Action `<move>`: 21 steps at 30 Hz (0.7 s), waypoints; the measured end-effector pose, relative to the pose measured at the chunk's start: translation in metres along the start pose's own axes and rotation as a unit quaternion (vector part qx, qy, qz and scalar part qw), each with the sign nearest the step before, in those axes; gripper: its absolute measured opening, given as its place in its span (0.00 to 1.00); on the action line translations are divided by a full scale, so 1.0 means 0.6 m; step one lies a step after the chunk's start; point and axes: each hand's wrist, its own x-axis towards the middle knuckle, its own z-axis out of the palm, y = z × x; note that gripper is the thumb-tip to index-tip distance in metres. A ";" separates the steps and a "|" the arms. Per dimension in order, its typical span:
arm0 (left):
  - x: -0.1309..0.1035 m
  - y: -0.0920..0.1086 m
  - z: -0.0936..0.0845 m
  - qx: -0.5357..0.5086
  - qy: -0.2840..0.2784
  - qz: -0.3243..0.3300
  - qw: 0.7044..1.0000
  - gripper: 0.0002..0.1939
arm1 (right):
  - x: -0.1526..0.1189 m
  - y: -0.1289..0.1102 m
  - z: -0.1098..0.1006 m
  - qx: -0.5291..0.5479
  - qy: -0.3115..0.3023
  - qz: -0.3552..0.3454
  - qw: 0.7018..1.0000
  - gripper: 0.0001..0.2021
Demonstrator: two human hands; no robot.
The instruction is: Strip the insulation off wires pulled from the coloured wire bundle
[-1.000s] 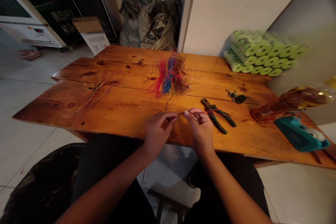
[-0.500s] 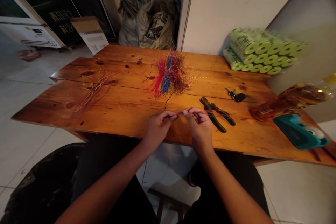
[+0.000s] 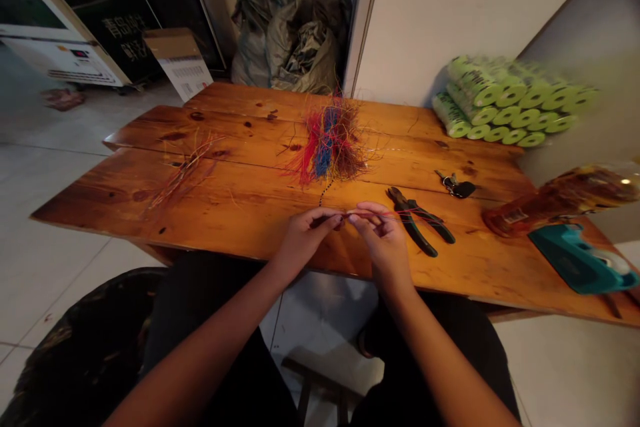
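Note:
Near the table's front edge, my left hand pinches the left end of some thin red wires. Close beside it, my right hand is closed on the same wires, whose loose ends stick out to the right. Under those ends lie cutting pliers with dark handles, jaws pointing away from me. Beyond my hands is a heap of red, blue and brown wires. A short black-and-white dotted strand runs from the heap towards my left hand. My fingertips hide the gripped part of the wires.
On the wooden table, a loose wire bundle lies left. Right are keys, a lying drink bottle, a teal tape dispenser and stacked green-wrapped rolls. A black-lined bin stands lower left.
My hands have come slightly closer together, fingertips now almost touching on the wires. The whole view has shifted a little, so things on the table appear further right.

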 end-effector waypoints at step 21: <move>0.004 0.006 -0.006 0.002 0.003 0.015 1.000 0.06 | 0.006 -0.005 -0.010 -0.117 -0.067 0.007 0.991 0.07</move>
